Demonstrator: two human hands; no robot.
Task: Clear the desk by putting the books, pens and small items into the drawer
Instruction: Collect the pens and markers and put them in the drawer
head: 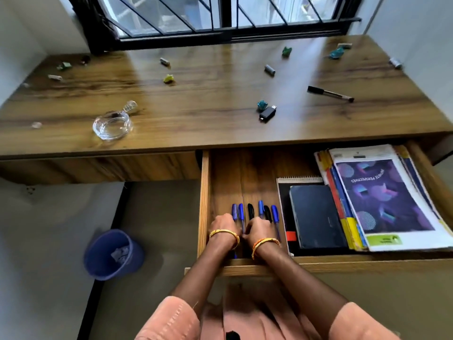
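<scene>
Wooden drawer [205, 192] — both hands [241, 229] curled on 6 pens [255, 212], beside "INFINITE PERSPECTIVES" book [382, 192].

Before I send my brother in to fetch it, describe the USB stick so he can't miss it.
On the wooden desk under the window, look right of centre near the front edge above the open drawer. The USB stick lies beside a teal crumpled scrap; it is black, flat, with a metal plug.

"INFINITE PERSPECTIVES", upside down, on the purple book cover [382, 195] in the drawer [206, 192].
</scene>
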